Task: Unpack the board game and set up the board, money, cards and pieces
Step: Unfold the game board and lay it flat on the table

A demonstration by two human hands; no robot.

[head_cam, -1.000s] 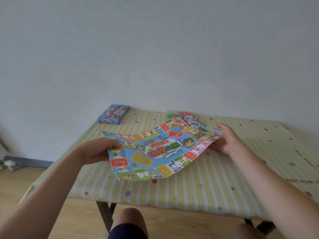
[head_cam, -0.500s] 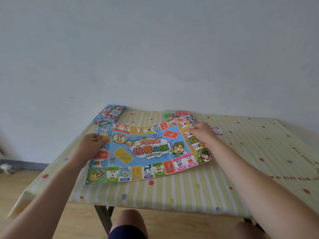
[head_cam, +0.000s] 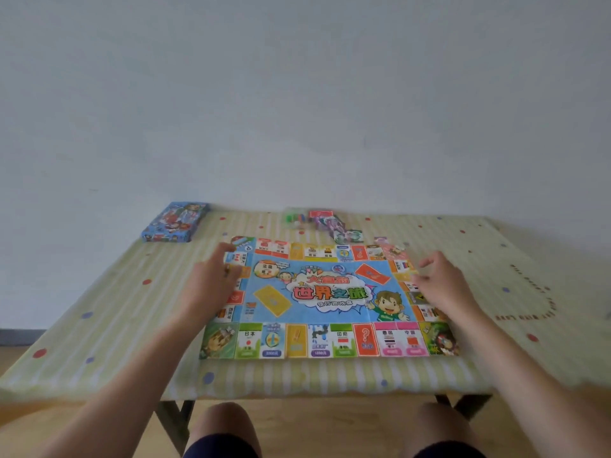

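Note:
The colourful paper game board [head_cam: 325, 297] lies unfolded and flat in the middle of the table. My left hand [head_cam: 211, 280] rests palm down on its left border. My right hand [head_cam: 443, 282] is over the right border with fingers spread and slightly lifted, holding nothing. Behind the board sit a stack of cards and paper money [head_cam: 334, 224] and a small bag of coloured pieces [head_cam: 294, 218]. The blue game box [head_cam: 175, 221] lies at the far left corner of the table.
The table wears a yellow-striped cloth with dots [head_cam: 99, 325] and stands against a plain white wall. One small card [head_cam: 381, 240] lies loose behind the board's right corner. My knees show below the near edge, above a wooden floor.
The board was held bent in the air between both hands; it now lies flat and square on the table. Both hands have moved onto its side edges, and my right hand has let go.

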